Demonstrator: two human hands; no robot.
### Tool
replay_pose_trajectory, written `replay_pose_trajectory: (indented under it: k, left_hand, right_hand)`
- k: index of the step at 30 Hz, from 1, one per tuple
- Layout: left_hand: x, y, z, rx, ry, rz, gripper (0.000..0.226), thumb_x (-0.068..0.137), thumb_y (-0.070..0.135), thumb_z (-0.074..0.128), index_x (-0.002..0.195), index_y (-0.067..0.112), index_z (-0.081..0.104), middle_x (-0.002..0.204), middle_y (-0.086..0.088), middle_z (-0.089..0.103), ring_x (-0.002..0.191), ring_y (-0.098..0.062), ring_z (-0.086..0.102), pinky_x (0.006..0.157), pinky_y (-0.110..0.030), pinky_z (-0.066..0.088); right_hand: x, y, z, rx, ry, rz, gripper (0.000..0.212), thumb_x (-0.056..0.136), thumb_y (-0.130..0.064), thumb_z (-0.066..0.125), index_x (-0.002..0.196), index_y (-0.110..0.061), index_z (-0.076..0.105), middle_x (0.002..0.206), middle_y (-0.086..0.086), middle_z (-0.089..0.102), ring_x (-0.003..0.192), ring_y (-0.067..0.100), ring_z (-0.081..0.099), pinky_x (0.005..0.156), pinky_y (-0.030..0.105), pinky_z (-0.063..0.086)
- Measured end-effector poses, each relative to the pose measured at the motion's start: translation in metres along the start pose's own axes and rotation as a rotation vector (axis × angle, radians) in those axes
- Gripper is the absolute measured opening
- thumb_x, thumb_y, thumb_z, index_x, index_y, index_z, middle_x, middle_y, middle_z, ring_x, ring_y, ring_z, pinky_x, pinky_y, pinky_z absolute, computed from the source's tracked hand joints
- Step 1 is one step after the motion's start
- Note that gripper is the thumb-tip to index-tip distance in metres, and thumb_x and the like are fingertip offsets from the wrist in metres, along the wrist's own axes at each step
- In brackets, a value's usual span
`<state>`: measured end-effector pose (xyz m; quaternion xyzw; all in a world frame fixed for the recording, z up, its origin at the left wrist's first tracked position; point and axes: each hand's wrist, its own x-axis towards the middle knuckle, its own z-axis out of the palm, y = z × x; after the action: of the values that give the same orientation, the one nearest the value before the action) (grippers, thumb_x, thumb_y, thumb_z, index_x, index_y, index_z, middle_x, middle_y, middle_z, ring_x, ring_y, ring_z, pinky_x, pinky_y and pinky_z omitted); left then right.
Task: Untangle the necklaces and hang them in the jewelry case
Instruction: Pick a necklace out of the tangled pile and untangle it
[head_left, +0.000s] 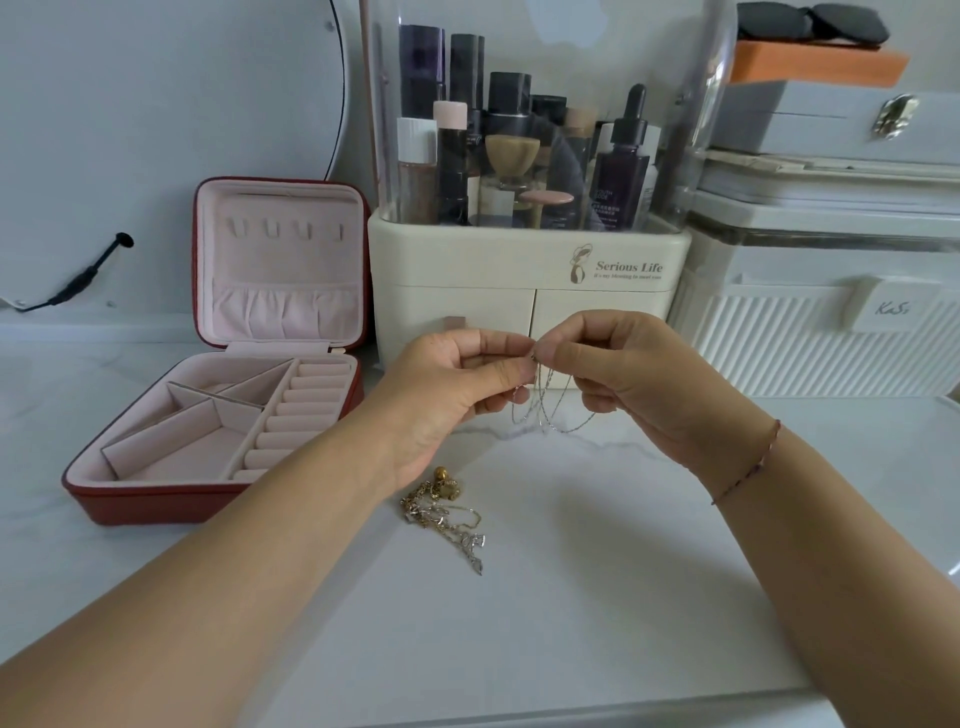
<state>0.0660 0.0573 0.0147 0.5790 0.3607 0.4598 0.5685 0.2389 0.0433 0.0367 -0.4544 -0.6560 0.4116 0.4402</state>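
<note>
Toward twelve o'clock, my left hand (449, 382) and right hand (641, 387) pinch one silver chain (546, 418); gold tangle (441, 506) waits at six, jewelry case (145, 504) at ten, nothing hung.

Soft, cool, even light fills the view, and no single source can be told. The pale countertop (597, 597) shows only faint shadows with blurred edges. One lies toward its middle under the left hand (457, 395) and right hand (639, 384), and a thin dark line runs along the front of the jewelry case (156, 499) near the left edge. The clear cover (711, 104) at the back edge carries pale reflections. A metal latch (894, 115) glints. The silver chain (545, 410) pinched by both hands is too soft to resolve its links. Wide-angle bending swells the forearms at the lower corners.
</note>
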Motion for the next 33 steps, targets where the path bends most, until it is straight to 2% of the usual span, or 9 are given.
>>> replay_pose_trajectory:
  k: [4, 8, 10, 15, 18, 22, 26, 30, 33]
  left_hand:
    - [-0.001, -0.001, 0.0, 0.085, 0.037, 0.007, 0.011, 0.083, 0.01, 0.07, 0.091, 0.017, 0.073, 0.084, -0.01, 0.07, 0.071, -0.008, 0.061, 0.071, -0.02, 0.048]
    - [-0.001, 0.0, 0.002, 0.111, 0.037, 0.004, 0.009, 0.084, 0.011, 0.069, 0.091, 0.015, 0.072, 0.077, -0.001, 0.07, 0.068, -0.006, 0.062, 0.068, -0.016, 0.048]
    - [-0.002, 0.0, 0.002, 0.114, 0.033, -0.003, 0.008, 0.086, 0.009, 0.067, 0.091, 0.013, 0.07, 0.07, 0.003, 0.067, 0.064, -0.005, 0.061, 0.066, -0.016, 0.048]
    - [-0.004, 0.0, 0.005, 0.217, -0.003, -0.033, 0.023, 0.092, 0.003, 0.053, 0.096, 0.013, 0.073, 0.06, 0.006, 0.052, 0.057, -0.004, 0.049, 0.062, -0.014, 0.044]
    - [-0.004, 0.001, 0.005, 0.236, 0.002, -0.038, 0.026, 0.091, 0.001, 0.049, 0.095, 0.01, 0.074, 0.057, 0.005, 0.047, 0.057, -0.005, 0.044, 0.06, -0.013, 0.042]
    - [-0.002, 0.0, 0.003, 0.226, -0.003, -0.038, 0.025, 0.092, 0.001, 0.049, 0.095, 0.008, 0.073, 0.056, 0.007, 0.049, 0.058, -0.006, 0.045, 0.061, -0.015, 0.043]
    - [-0.002, -0.001, 0.002, 0.192, -0.04, -0.023, 0.028, 0.092, 0.001, 0.048, 0.091, 0.014, 0.073, 0.059, 0.004, 0.047, 0.059, -0.007, 0.043, 0.061, -0.017, 0.042]
    - [-0.001, -0.002, 0.003, 0.108, -0.022, -0.034, 0.031, 0.09, -0.002, 0.047, 0.076, 0.014, 0.069, 0.065, 0.0, 0.051, 0.057, -0.008, 0.047, 0.063, -0.021, 0.041]
    - [0.0, 0.0, 0.003, 0.006, 0.002, -0.053, 0.033, 0.091, -0.002, 0.042, 0.07, 0.012, 0.062, 0.065, 0.004, 0.06, 0.062, -0.008, 0.054, 0.064, -0.021, 0.043]
  right_hand:
    - [0.001, 0.002, -0.002, -0.001, 0.041, 0.009, 0.006, 0.086, -0.005, 0.067, 0.081, -0.006, 0.065, 0.048, -0.011, 0.053, 0.048, 0.008, 0.031, 0.05, 0.022, 0.03]
    - [0.002, 0.002, -0.001, -0.005, 0.036, 0.028, 0.009, 0.088, -0.005, 0.065, 0.079, -0.008, 0.065, 0.049, -0.011, 0.052, 0.048, 0.008, 0.03, 0.049, 0.021, 0.031]
    - [0.003, 0.002, -0.001, 0.039, 0.024, 0.037, 0.011, 0.089, -0.008, 0.064, 0.078, -0.009, 0.064, 0.054, -0.006, 0.045, 0.05, 0.01, 0.028, 0.048, 0.02, 0.031]
    - [0.004, 0.002, -0.005, 0.213, 0.03, 0.054, 0.023, 0.09, -0.011, 0.061, 0.068, -0.016, 0.062, 0.062, -0.001, 0.038, 0.053, 0.011, 0.026, 0.046, 0.018, 0.03]
    - [0.004, 0.002, -0.008, 0.265, 0.06, 0.062, 0.016, 0.09, -0.015, 0.061, 0.075, -0.013, 0.061, 0.062, -0.002, 0.036, 0.051, 0.01, 0.025, 0.044, 0.017, 0.028]
    - [0.005, 0.004, -0.01, 0.285, 0.128, 0.066, 0.012, 0.089, -0.018, 0.063, 0.079, -0.012, 0.061, 0.058, -0.004, 0.031, 0.053, 0.011, 0.018, 0.045, 0.02, 0.019]
    - [0.006, 0.005, -0.011, 0.286, 0.167, 0.062, 0.012, 0.089, -0.02, 0.064, 0.08, -0.012, 0.06, 0.051, -0.008, 0.026, 0.046, 0.009, 0.017, 0.041, 0.019, 0.017]
    - [0.005, 0.005, -0.013, 0.255, 0.164, 0.052, 0.012, 0.088, -0.02, 0.066, 0.08, -0.011, 0.062, 0.046, -0.01, 0.022, 0.041, 0.008, 0.015, 0.038, 0.018, 0.016]
    - [0.005, 0.004, -0.015, 0.274, 0.171, 0.056, 0.012, 0.087, -0.021, 0.066, 0.081, -0.011, 0.063, 0.046, -0.009, 0.023, 0.041, 0.008, 0.014, 0.037, 0.018, 0.016]
